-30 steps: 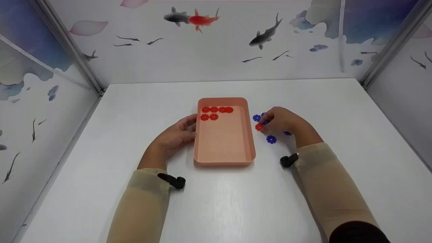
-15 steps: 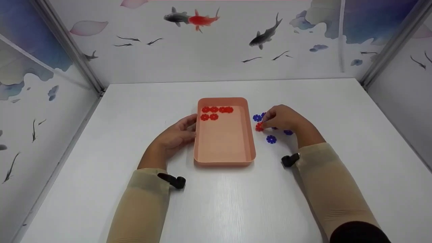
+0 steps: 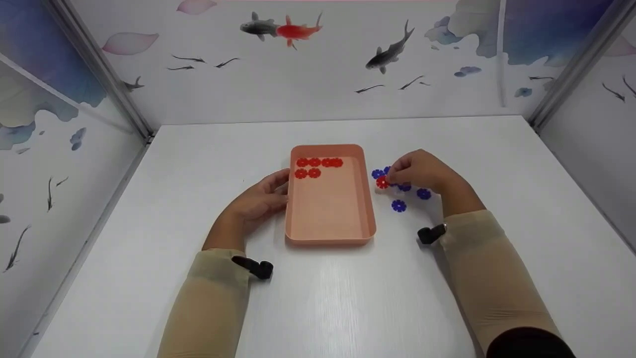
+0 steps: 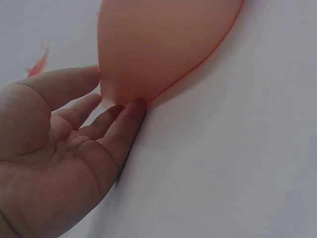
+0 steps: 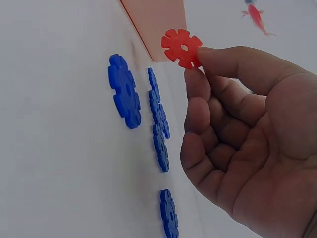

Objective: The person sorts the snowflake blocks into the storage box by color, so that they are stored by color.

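Note:
Between thumb and forefinger my right hand (image 3: 422, 171) pinches a red notched plastic disc (image 5: 182, 48), a snowflake-style building piece with a hole in its middle. It is held up off the table, just right of the pink tray (image 3: 330, 209). My left hand (image 3: 261, 201) touches the tray's left outer wall with its fingertips, the fingers loosely extended. In the left wrist view, the tray wall (image 4: 158, 44) meets those fingertips. Several red discs (image 3: 314, 173) lie inside the tray at its far left, in two rows. Blue discs (image 3: 399, 205) lie under and around my right hand, some partly hidden.
The white table (image 3: 318, 298) is bounded by a printed back wall (image 3: 318, 94) and side walls. Black wrist mounts (image 3: 431, 233) stick out inward from both sleeves. The tray's raised rim stands between the two hands.
My right hand has lifted the red disc slightly and shifted a little away and to the right, uncovering more blue discs. The left hand and tray stay in place.

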A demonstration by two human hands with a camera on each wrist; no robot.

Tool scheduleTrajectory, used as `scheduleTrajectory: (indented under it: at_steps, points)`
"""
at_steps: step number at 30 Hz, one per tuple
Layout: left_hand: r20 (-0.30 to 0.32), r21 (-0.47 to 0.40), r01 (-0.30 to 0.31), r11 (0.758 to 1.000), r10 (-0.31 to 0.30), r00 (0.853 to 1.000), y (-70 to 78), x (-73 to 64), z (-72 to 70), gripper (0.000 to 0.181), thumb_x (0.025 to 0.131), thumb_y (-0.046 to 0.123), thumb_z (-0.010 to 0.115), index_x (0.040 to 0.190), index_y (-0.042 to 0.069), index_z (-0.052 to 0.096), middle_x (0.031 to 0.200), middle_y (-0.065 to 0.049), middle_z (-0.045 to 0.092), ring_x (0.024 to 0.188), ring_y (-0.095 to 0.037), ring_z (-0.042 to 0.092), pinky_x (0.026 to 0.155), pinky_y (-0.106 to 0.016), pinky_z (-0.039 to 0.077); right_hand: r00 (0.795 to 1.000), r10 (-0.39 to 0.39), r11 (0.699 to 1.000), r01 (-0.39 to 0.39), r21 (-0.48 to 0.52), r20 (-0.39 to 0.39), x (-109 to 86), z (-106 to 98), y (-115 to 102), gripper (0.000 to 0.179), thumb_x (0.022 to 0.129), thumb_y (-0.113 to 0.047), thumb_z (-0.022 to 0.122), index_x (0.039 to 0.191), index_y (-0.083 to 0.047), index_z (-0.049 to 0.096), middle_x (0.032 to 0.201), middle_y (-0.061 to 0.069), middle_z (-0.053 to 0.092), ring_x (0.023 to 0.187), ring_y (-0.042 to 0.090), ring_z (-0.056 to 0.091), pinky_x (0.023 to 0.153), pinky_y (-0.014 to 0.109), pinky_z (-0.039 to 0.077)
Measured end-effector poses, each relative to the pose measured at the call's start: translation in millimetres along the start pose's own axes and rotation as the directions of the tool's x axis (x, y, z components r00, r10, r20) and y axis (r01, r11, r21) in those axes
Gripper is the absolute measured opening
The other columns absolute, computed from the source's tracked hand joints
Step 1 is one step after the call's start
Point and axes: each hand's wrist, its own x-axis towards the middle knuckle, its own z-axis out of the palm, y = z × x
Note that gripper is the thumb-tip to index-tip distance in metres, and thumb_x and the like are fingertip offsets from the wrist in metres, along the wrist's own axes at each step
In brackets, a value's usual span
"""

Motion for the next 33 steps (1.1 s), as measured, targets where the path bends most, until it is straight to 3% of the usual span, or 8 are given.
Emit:
scheduleTrajectory:
  at_steps: [8,15,24,30,33]
  points:
    - [0.007,0.005,0.001,1.000,-0.001,1.000,1.3,-1.4,0.6,0.083,0.095,0.001,0.077,0.165,0.026,0.040,0.173,0.007,0.039,0.158,-0.014,0.042,0.124,-0.037,0.047,0.999,-0.032,0.984,0.031,0.176,-0.001,-5.9,-2,-14,0.023,0.099,-0.034,0.078,0.120,-0.024,0.080,0.122,0.005,0.077,0.110,0.026,0.073,0.102,0.040,0.062]
    - [0.002,0.008,-0.003,1.000,0.003,1.000,1.1,-2.5,0.3,0.086,0.093,0.002,0.079,0.165,0.026,0.040,0.172,0.007,0.040,0.158,-0.015,0.042,0.123,-0.037,0.047,1.000,-0.016,0.926,0.024,0.377,-0.024,-11.5,9,-49,0.022,0.103,-0.024,0.073,0.124,-0.019,0.077,0.126,0.008,0.076,0.116,0.029,0.076,0.106,0.043,0.062]
    - [-0.001,-0.004,-0.003,1.000,0.003,1.000,0.3,-2.9,1.6,0.086,0.092,0.002,0.080,0.164,0.027,0.042,0.171,0.006,0.042,0.157,-0.015,0.044,0.123,-0.037,0.048,0.999,-0.039,0.894,0.051,0.445,-0.036,-0.6,26,-93,0.023,0.104,-0.021,0.072,0.126,-0.018,0.076,0.124,0.008,0.074,0.120,0.030,0.074,0.099,0.035,0.064]
    - [-0.004,0.004,0.001,1.000,-0.001,1.000,1.1,-1.8,2.1,0.088,0.092,0.003,0.080,0.166,0.027,0.039,0.171,0.007,0.041,0.158,-0.014,0.043,0.122,-0.037,0.049,0.997,-0.069,0.881,0.071,0.468,-0.021,15.0,35,-116,0.030,0.102,-0.021,0.075,0.130,-0.013,0.075,0.123,0.008,0.075,0.111,0.027,0.076,0.105,0.040,0.062]
    - [-0.008,0.006,0.010,1.000,-0.010,1.000,1.6,-1.6,2.6,0.089,0.092,0.003,0.081,0.166,0.027,0.039,0.171,0.007,0.041,0.157,-0.014,0.044,0.121,-0.036,0.050,0.999,-0.054,0.876,0.044,0.480,0.006,23.5,42,-121,0.033,0.102,-0.021,0.074,0.133,-0.011,0.073,0.124,0.011,0.075,0.113,0.030,0.075,0.109,0.043,0.060]
